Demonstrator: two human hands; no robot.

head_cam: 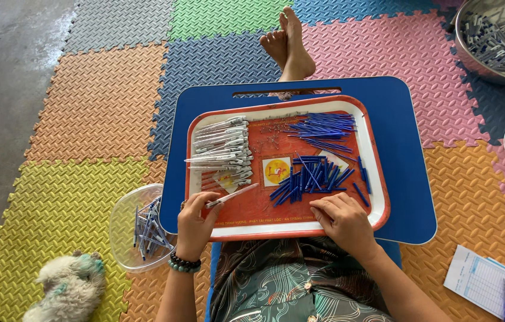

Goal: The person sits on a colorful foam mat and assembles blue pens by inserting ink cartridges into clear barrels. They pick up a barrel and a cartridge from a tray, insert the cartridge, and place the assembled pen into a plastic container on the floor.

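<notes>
A person sits on a floor of coloured foam puzzle mats [97,107] with a blue plastic lap table [404,149] across the legs, and on it a red rectangular tray with a white rim [377,179]. The left hand [195,223] rests at the tray's near left edge, its fingers pinched around a slim clear-and-white pen barrel [232,195] that points up and to the right over the tray. The right hand [342,217] lies palm down on the tray's near right part, fingers loosely spread and grasping nothing that I can see, the fingertips just beside a heap of short blue pen parts [309,179]. A second bundle of thin blue refills [324,128] lies farther off, near the tray's far rim. Down the tray's left side runs a row of clear pen barrels [222,146]. Left of the table, on the mat, stands a clear plastic tub [122,217] with a few blue and white pens inside. A metal bowl [473,56] holding more pen pieces sits at the far right, well apart.
</notes>
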